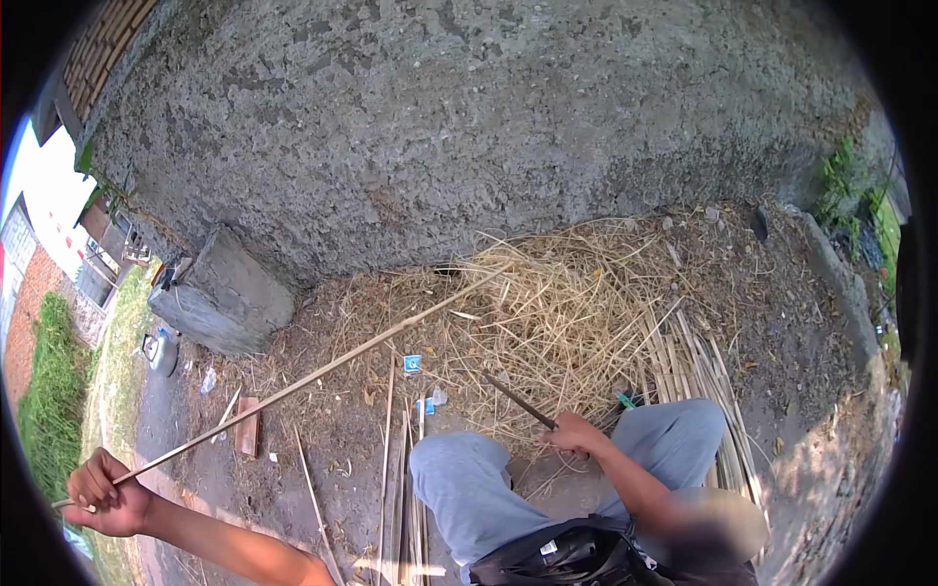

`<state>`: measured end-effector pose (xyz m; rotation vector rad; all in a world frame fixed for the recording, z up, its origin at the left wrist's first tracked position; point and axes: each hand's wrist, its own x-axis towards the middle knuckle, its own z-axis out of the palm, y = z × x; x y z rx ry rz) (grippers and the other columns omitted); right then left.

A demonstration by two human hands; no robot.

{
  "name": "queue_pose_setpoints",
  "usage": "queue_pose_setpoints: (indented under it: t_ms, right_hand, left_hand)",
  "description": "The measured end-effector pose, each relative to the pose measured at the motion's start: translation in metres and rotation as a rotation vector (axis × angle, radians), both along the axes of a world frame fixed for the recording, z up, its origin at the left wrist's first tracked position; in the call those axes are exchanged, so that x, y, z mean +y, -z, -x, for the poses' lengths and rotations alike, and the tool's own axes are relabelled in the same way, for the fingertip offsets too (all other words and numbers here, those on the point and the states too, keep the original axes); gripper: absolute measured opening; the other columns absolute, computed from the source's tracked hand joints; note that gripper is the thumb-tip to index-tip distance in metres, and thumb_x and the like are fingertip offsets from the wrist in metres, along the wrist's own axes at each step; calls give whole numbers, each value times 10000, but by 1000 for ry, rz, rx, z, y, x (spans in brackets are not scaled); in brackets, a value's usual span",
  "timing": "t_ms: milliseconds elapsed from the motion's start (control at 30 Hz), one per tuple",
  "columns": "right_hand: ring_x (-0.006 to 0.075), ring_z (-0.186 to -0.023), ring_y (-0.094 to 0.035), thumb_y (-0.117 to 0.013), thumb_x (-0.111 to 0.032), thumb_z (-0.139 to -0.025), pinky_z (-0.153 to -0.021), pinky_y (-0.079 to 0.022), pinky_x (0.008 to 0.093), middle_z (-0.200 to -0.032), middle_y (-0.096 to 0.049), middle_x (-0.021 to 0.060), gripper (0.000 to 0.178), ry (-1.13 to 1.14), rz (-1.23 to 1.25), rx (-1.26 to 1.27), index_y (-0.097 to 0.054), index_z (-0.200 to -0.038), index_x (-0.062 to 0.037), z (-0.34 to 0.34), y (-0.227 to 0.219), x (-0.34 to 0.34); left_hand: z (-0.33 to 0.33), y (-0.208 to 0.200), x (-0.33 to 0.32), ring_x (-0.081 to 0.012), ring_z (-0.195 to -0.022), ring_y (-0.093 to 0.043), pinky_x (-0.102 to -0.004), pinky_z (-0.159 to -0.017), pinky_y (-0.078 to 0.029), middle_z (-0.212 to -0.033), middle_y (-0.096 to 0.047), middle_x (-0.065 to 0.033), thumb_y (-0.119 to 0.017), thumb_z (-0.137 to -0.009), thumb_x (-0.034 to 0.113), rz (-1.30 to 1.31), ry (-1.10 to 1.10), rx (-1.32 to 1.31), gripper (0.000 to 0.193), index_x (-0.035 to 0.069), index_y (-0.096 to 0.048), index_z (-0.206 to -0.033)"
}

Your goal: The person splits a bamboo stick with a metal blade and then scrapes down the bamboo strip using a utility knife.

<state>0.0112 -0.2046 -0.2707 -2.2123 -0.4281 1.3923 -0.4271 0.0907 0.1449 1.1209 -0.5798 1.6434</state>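
As a strip point(332, 364) slants across, shavings point(562, 317) heaped, wall point(489, 127) behind, perhaps kettle point(161, 355)

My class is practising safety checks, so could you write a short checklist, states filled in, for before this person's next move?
1. Left grip closed around the long strip: ok.
2. Right grip closed on the knife: ok.
3. Blade apart from the long strip: ok.
4. Gloves worn: not ok, both hands are bare.
5. Far end resting on the shavings pile: cannot tell, it may only overlap in view.
6. Blade sharp: cannot tell.
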Motion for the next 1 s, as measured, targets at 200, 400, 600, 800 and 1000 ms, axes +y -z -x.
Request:
queue_pose_setpoints:
  t_ms: [200, 400, 600, 800, 1000]
  right_hand:
    - [376, -737, -647, -676, -268, -836, -658, -497, 474, -799, -657, 215, 272, 261, -246, -964, -664, -964, -29, -1, -108, -91]
    - [338, -582, -571, -651, -200, -866, -547, -424, 443, -694, -605, 176, 236, 704, -179, -1495, -620, -983, 2, -25, -77, -221]
    - [324, -529, -553, -699, -240, -808, -550, -427, 440, -575, -566, 169, 307, 927, 68, -1104, -592, -697, 25, 43, 56, -323]
    - [396, -772, -642, -656, -310, -794, -676, -491, 471, -798, -665, 205, 302, 662, 339, -632, -655, -837, -12, 194, 204, -391]
    - [399, -790, -643, -642, -316, -802, -682, -490, 479, -816, -668, 199, 297, 601, 396, -483, -653, -872, -27, 277, 241, -410]
  left_hand:
    - [77, 84, 40, -109, -412, -250, -245, -441, -240, -500, -282, 4, -401, -993, 354, 594, -164, -452, 461, 136, -321, -596]
    - [41, 174, 44, -130, -442, -255, -265, -421, -238, -554, -303, -7, -359, -1008, 364, 782, -40, -487, 471, 119, -282, -612]
    - [-4, 232, 39, -116, -432, -253, -247, -382, -228, -575, -289, 3, -396, -1006, 370, 1088, 34, -519, 461, 98, -323, -641]
    - [-38, 245, 16, -108, -437, -245, -239, -369, -233, -598, -277, 15, -406, -1006, 392, 1033, 234, -402, 445, 105, -321, -677]
    - [-47, 247, -13, -106, -442, -255, -231, -374, -239, -582, -268, 19, -434, -994, 403, 976, 441, -358, 455, 113, -320, -662]
